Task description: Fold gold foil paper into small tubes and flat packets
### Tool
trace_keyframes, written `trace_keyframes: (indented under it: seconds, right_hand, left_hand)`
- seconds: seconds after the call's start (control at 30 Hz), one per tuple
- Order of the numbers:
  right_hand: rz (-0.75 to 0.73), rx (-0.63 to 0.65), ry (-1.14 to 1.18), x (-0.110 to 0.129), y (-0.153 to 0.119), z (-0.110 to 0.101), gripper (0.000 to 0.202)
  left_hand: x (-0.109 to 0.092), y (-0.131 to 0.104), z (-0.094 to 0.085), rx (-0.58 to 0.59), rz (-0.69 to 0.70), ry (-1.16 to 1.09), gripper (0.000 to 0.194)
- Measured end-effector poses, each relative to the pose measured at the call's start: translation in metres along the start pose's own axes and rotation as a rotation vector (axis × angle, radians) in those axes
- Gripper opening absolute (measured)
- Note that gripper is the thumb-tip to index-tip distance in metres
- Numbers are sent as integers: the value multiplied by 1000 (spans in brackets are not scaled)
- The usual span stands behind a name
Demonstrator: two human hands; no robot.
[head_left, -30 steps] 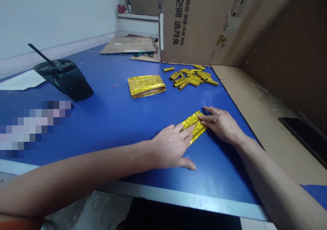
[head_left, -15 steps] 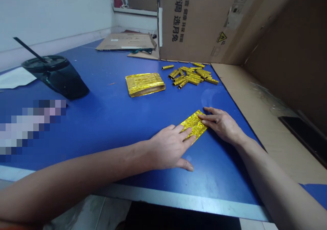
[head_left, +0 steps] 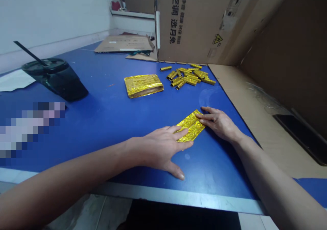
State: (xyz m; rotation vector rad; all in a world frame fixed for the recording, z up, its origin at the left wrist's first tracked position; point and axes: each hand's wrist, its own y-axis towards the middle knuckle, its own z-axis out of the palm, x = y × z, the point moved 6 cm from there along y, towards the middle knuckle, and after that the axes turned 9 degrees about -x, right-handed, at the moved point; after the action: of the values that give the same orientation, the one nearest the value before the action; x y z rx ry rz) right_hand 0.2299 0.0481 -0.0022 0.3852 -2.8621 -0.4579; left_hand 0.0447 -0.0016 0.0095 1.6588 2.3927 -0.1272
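A sheet of shiny gold foil paper (head_left: 192,127) lies flat on the blue table, turned at a slant, with a crease or edge running along its middle. My left hand (head_left: 163,148) rests on its near left end, fingers spread and thumb stretched out on the table. On the far right end lie the fingertips of my right hand (head_left: 217,122), its fingers extended and slightly apart. Both hands press from above and neither is wrapped round anything. Beyond them sits a stack of gold foil paper (head_left: 143,83). To its right is a loose pile of small folded gold strips (head_left: 189,76).
A dark tumbler with a straw (head_left: 57,80) stands at the left, near white paper (head_left: 15,80). A blurred patch covers something at the lower left. Large cardboard panels (head_left: 194,25) rise behind, and flat cardboard (head_left: 122,43) lies at the back. A black flat object (head_left: 301,138) lies right.
My left hand has slid a little left and toward me along the foil paper, its thumb spreading wider. The right hand stays at its end. The whole view has shifted slightly.
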Motion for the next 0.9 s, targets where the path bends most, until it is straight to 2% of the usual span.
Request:
trace_keyframes:
  seconds: [0.2, 0.3, 0.4, 0.5, 0.9]
  right_hand:
    - [15, 7, 14, -1, 1, 0, 30]
    - [18, 34, 36, -1, 5, 1, 30]
    - [-1, 67, 42, -1, 9, 2, 31]
    - [-38, 97, 32, -1, 9, 2, 33]
    - [-35, 170, 58, 1, 6, 3, 38]
  left_hand:
    - [1, -5, -4, 84, 13, -92, 77]
    - [-7, -3, 0, 35, -19, -46, 79]
    - [-20, 0, 7, -99, -81, 16, 79]
    - [-31, 1, 12, -208, -71, 76, 83]
    - [-23, 1, 11, -201, -12, 87, 83]
